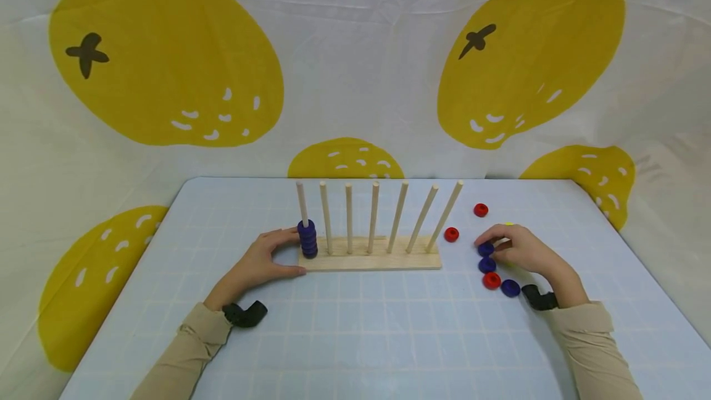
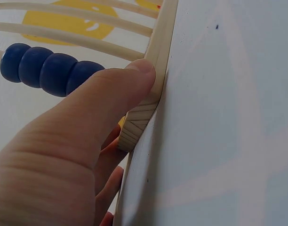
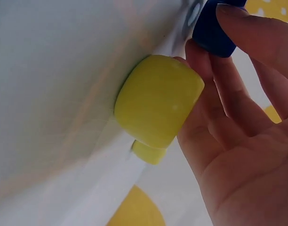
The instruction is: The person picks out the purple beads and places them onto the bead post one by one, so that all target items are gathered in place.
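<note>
A wooden peg rack [image 1: 373,260] stands on the table with several upright pegs. Several blue beads [image 1: 308,239] are stacked on its leftmost peg. My left hand [image 1: 260,259] grips the rack's left end, thumb [image 2: 134,77] on the front edge of the base and fingers behind it. At the right, my right hand [image 1: 524,250] pinches a blue bead [image 3: 213,29] between thumb and fingers. A yellow bead [image 3: 158,101] lies beside those fingers; the head view shows only a sliver of it behind the hand.
Close below the right hand lie a blue bead [image 1: 487,265], a red bead [image 1: 491,281] and another blue bead [image 1: 510,288]. Two more red beads, one nearer [image 1: 452,234] and one farther [image 1: 481,210], sit right of the rack. A lemon-print cloth [image 1: 355,79] hangs behind the table.
</note>
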Demonstrator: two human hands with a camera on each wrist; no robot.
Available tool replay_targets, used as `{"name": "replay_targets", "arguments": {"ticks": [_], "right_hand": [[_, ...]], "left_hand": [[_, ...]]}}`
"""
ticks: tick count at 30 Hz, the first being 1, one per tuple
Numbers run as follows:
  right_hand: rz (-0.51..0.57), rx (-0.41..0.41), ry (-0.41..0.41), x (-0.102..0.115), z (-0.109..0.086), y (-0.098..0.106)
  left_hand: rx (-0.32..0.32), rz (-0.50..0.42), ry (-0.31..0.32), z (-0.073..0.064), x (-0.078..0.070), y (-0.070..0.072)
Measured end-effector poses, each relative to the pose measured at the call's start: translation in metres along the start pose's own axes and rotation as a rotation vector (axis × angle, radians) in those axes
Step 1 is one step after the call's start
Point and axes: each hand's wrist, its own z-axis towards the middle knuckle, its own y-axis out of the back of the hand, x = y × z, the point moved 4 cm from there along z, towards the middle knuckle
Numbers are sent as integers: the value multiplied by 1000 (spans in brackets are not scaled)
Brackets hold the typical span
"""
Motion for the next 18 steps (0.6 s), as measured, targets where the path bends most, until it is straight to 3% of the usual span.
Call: {"name": "replay_targets", "arguments": {"ticks": [5,11,18], "right_hand": [[10,-6,-55,4,-1,3],[10,-22,7,10,0,7],[-20,-18,9,20,6,14]], "left_hand": [[1,-3,4,0,0,-1],[4,-13,18,-1,1,-2],[-1,-7,9,-1,2,-1]]}}
